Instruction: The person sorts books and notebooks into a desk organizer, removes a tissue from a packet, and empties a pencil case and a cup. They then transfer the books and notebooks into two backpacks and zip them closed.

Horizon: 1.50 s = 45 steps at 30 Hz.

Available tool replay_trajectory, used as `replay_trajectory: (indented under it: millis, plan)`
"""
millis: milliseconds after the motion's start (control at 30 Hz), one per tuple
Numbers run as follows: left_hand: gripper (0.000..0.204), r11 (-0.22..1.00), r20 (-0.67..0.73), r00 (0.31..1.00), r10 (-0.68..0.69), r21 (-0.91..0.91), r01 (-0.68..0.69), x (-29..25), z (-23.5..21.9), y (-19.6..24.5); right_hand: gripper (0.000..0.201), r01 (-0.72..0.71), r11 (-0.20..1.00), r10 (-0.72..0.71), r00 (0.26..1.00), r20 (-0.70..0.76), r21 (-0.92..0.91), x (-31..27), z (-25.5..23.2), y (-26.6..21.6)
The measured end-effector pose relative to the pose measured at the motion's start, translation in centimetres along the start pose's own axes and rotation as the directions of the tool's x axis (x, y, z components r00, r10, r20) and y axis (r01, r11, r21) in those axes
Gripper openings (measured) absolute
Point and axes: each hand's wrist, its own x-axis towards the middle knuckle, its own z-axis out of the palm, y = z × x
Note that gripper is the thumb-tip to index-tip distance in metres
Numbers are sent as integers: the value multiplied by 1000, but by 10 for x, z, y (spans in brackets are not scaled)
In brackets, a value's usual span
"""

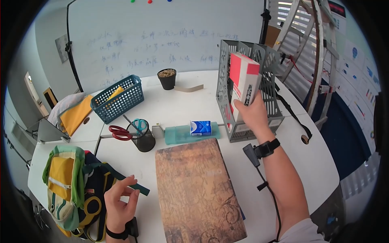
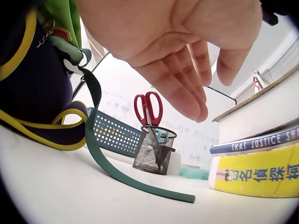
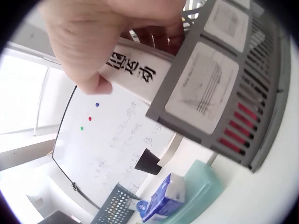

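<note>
Book (image 1: 244, 81), red and white with black characters on its pale edge, is in your right grip (image 1: 254, 111) at the grey rack (image 1: 262, 131). That grip is clenched on it, your thumb along the near edge and your fingers on the far side. The book stands on end and leans a little, with the rack's walls around it; you cannot tell which compartment it is in. More red shows through the slots low on the rack, and pale labels (image 3: 203, 86) sit on its outer face.

To the left of the rack, a blue and white packet (image 1: 201, 128) lies on a teal case (image 1: 174, 135). Nearer you, a brown patterned album (image 1: 194, 190) tops a stack, over a blue volume (image 2: 257, 143) and a yellow volume (image 2: 257, 173).

Your left grip (image 1: 120, 204) is released, holding nothing, its fingers loosely bent near the loose end of a green strap (image 1: 140, 189). The strap comes from the backpack (image 1: 65, 182) at the left of the surface (image 1: 194, 105).

Beyond that grip, the mesh cup (image 1: 145, 141) holds red scissors (image 1: 120, 133) and teal scissors (image 1: 140, 125). Farther back are the blue basket (image 1: 121, 103), with something yellow inside, and the black pot (image 1: 167, 82), beside a beige strip (image 1: 189, 88). Behind them stands the whiteboard (image 1: 162, 24), with faint writing.
</note>
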Motion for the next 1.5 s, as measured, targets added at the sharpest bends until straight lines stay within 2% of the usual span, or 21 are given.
replay_trajectory:
  millis: [67, 200, 300, 433, 500, 600, 667, 700, 733, 800, 833, 900, 967, 1033, 1100, 1200, 1267, 1333, 1367, 1467, 1500]
  plan:
    - [39, 1000, 4, 1000, 1, -18, -1, 0, 2, 3, 61, -61, 946, 177, 920, 349, -319, 8, -21, -16]
    - [36, 1000, 35, 999, -11, 2, 11, 2, 0, 5, 69, 61, 928, 125, 879, 461, -368, 13, -31, -16]
    - [32, 1000, 48, 999, -2, 18, 1, 3, -2, 7, 73, 78, 955, 53, 904, 424, -285, 0, -39, -17]
    - [31, 1000, 55, 998, -10, 5, 9, 2, 0, 6, 82, -31, 982, 112, 886, 450, -184, -10, -57, -8]
    - [30, 1000, 54, 999, -1, -7, 2, 2, 0, 6, 78, 98, 985, -41, 932, 360, -141, -16, -66, 6]
    - [32, 991, 132, 985, -113, -64, 122, -4, -4, 8, 80, -22, 985, 93, 898, 430, -169, -30, -95, -12]
    - [44, 790, 394, 871, -295, -411, 454, -8, -3, 8, 81, -399, 916, 236, 630, 740, 47, -62, -107, -38]
    - [56, 704, 502, 816, -285, -469, 534, -10, -4, 13, 84, -395, 918, 223, 545, 809, 13, -84, -109, -51]
    - [56, 706, 503, 816, -285, -466, 534, -10, 0, 16, 88, -386, 922, 208, 453, 867, -19, -105, -110, -65]
    - [59, 668, 600, 779, -182, -506, 546, -12, 9, 21, 94, -124, 992, 45, 387, 921, 4, -130, -110, -85]
    - [59, 711, 587, 787, -191, -470, 523, -11, 11, 29, 94, -125, 992, 44, 389, 920, 5, -140, -110, -85]
    - [61, 760, 606, 773, -187, -409, 505, -11, 11, 32, 103, -5, 1000, 29, 478, 878, -30, -154, -112, -85]
    - [63, 806, 621, 762, -185, -348, 478, -11, 12, 39, 109, -96, 995, 22, 488, 873, 29, -154, -117, -92]
    - [66, 639, 483, 864, -142, -622, 453, -11, 15, 52, 115, -190, 978, 21, 504, 863, 87, -155, -125, -104]
    - [69, 602, 442, 886, -144, -671, 433, -7, 18, 54, 127, -376, 880, -80, 485, 871, 289, -158, -130, -122]
    - [73, 525, 433, 882, -183, -716, 460, -2, 12, 61, 135, -388, 765, -250, 556, 793, 513, -167, -133, -137]
    - [77, 484, 431, 889, -155, -752, 448, 2, 10, 64, 135, -410, 752, -242, 557, 795, 516, -167, -141, -145]
    - [80, 556, 377, 920, -108, -744, 371, 8, 11, 78, 133, -339, 789, -212, 634, 744, 513, -169, -148, -148]
    - [84, 615, 321, 945, -62, -734, 290, 10, 12, 87, 122, -387, 736, -177, 682, 710, 555, -169, -151, -145]
    - [89, 569, 300, 952, 61, -794, 214, 7, 6, 112, 103, -476, 672, -41, 742, 670, 568, -151, -189, -129]
    - [90, 648, 217, 970, 109, -756, 96, 9, 6, 114, 94, -409, 693, -10, 818, 575, 594, -143, -208, -116]
